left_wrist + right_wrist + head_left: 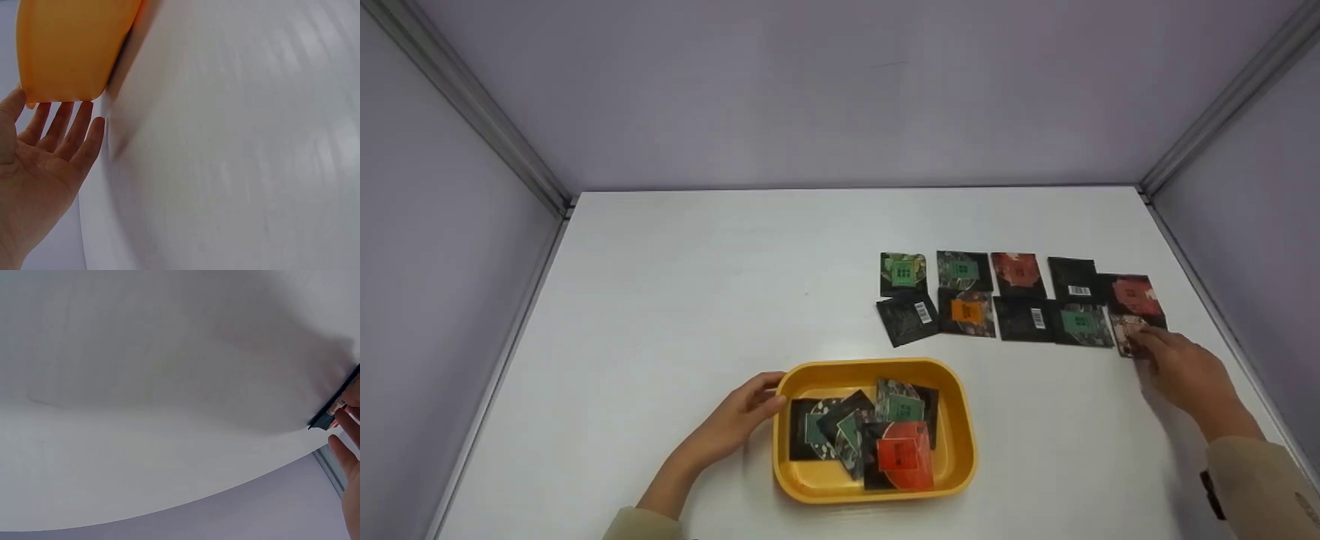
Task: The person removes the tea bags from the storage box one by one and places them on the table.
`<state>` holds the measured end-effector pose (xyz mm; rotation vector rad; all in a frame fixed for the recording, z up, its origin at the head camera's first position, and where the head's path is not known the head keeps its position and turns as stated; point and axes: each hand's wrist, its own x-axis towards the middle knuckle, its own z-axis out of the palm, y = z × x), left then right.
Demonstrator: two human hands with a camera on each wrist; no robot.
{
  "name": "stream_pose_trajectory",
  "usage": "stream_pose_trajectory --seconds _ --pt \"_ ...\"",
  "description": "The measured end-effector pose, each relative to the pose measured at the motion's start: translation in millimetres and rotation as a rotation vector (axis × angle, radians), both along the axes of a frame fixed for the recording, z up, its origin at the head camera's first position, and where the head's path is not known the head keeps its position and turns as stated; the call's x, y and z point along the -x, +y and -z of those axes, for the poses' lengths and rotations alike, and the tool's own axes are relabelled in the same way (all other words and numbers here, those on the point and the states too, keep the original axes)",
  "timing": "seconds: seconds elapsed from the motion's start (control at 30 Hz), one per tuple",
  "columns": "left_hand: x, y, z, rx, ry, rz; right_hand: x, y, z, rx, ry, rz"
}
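in the head view, we are holding the left end of the yellow tray [964, 442] with our left hand [727, 424], its grip lightly clamped there. inside, several packets are overlapping, a red-labelled packet [898, 455] lying nearest. farther right, more packets are lying in two rows on the white tabletop [697, 300], an orange-labelled packet [967, 312] among the near ones. at that row's right end, our right hand [1189, 371] is pinching a pale-patterned packet [1126, 330].

in the left wrist view, our fingertips are touching the tray's outer wall, the thumb meeting the rim.

in the right wrist view, our fingers are closing on a dark-edged packet, partly hidden; we are not managing to tell whether it is touching the tabletop.
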<state>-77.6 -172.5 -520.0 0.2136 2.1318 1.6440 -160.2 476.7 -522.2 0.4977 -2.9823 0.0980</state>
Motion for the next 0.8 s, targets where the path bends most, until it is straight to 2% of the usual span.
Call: stream_pose_trajectory --seconds 0.27,0.5,0.6,0.8 --pt "-0.1 0.1 1.8 -0.009 -0.002 -0.006 -6.2 -5.1 -10.7 0.029 0.14 -0.124" --pt "-0.4 -0.7 2.7 -0.015 0.004 0.003 -11.6 -15.6 -21.3 -0.005 0.197 -0.218" --pt "-0.4 -0.9 2.5 -0.018 0.0 0.004 -14.2 -20.9 -25.3 0.015 0.239 -0.289" --pt "-1.0 -0.3 1.2 -0.003 -0.001 -0.002 -20.8 -42.5 -33.2 0.04 0.272 -0.355"
